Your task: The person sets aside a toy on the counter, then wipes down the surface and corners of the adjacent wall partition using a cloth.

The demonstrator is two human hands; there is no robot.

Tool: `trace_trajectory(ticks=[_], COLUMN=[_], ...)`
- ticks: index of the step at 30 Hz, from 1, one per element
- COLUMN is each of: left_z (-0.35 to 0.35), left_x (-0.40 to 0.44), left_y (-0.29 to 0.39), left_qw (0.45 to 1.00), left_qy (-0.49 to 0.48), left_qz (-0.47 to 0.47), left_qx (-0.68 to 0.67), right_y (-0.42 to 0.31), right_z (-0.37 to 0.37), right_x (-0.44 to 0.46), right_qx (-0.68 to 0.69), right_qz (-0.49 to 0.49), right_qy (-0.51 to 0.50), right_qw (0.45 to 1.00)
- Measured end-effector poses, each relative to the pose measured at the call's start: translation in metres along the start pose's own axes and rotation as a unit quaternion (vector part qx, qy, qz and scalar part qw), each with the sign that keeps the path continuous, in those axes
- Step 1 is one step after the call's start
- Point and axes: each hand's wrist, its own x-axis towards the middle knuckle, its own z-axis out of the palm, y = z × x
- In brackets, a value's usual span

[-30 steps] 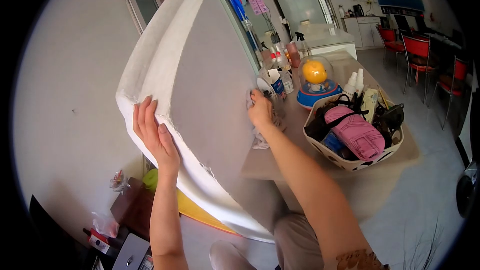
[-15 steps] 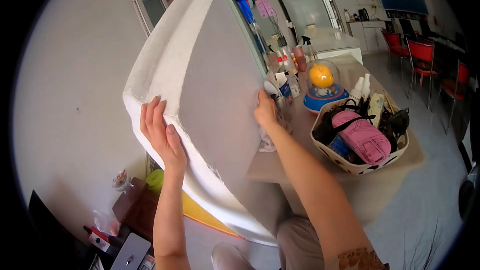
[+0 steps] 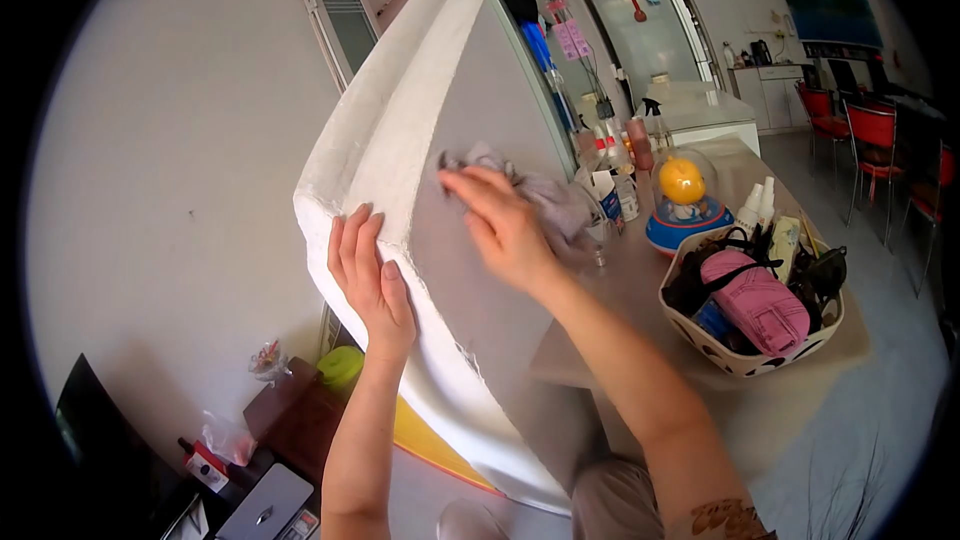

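A large panel with a grey flat face (image 3: 440,270) and a thick white moulded edge (image 3: 375,155) stands tilted in the middle. My left hand (image 3: 372,285) lies on the white edge at its corner, fingers stretched out and slightly apart. Over the grey face is my right hand (image 3: 505,230), its fingers closed on a crumpled greyish cloth (image 3: 550,202). The cloth trails out behind the fingers to the right, towards the table.
On the table (image 3: 590,340) at right stand a basket (image 3: 745,365) with a pink pouch, a blue-based toy (image 3: 688,225) with a yellow ball, and several bottles. Red chairs (image 3: 875,140) are further back. A laptop (image 3: 265,510) lies at lower left.
My right hand has moved left and away from the table-side edge, across the grey face, with the cloth. My left hand stays on the white corner. The whole view has shifted.
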Motion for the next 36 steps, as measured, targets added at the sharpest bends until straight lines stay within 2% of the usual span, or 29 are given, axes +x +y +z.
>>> trace_trajectory(ticks=[3,4,7,13,16,18,20,23,24,27,29,31,34,36], left_z=[-0.001,0.0,0.001,0.0,0.0,0.0,0.001,0.0,0.0,0.0,-0.001,-0.002,-0.001,-0.002], left_x=[-0.004,-0.002,-0.002,-0.002,-0.001,-0.001,-0.001,-0.001,-0.001,-0.003,-0.004,-0.003,-0.003,-0.002], left_y=[0.003,0.003,0.002,0.004,0.005,0.004,0.003,0.005,0.005,0.002,0.001,0.001,0.001,0.0], left_qw=[1.0,1.0,1.0,1.0,0.999,0.999,0.999,0.999,0.999,1.0,1.0,1.0,1.0,1.0], left_qy=[-0.007,-0.003,-0.001,-0.001,0.026,0.028,0.028,0.026,0.025,0.012,-0.002,-0.002,-0.006,-0.006], left_qz=[-0.006,-0.007,-0.007,-0.006,-0.016,-0.016,-0.015,-0.017,-0.018,-0.018,-0.016,-0.01,-0.002,0.002], left_qx=[-0.003,-0.002,-0.007,-0.004,-0.021,-0.021,-0.023,-0.022,-0.022,-0.018,-0.014,-0.009,-0.006,-0.003], right_y=[0.046,0.057,0.073,0.102,0.09,0.023,-0.033,-0.051,-0.037,0.014,0.067,0.112,0.15,0.166], right_z=[-0.009,-0.011,-0.018,-0.001,0.012,0.021,0.025,0.025,0.027,0.027,0.026,0.018,0.006,0.006], right_x=[-0.001,-0.006,-0.018,-0.051,-0.04,-0.021,-0.008,0.009,0.016,0.051,0.073,0.089,0.096,0.09], right_qx=[-0.053,-0.027,-0.135,-0.169,-0.088,-0.102,-0.058,-0.039,-0.055,-0.108,-0.092,-0.161,-0.202,-0.199], right_qz=[0.059,0.105,0.124,0.335,0.275,0.149,0.089,-0.047,-0.057,-0.014,0.038,0.079,0.202,0.206], right_qy=[0.04,0.037,0.011,0.102,0.101,0.072,0.049,0.048,0.054,0.122,0.165,0.187,0.165,0.172], right_qw=[0.996,0.993,0.983,0.921,0.952,0.981,0.993,0.997,0.995,0.986,0.981,0.966,0.944,0.943])
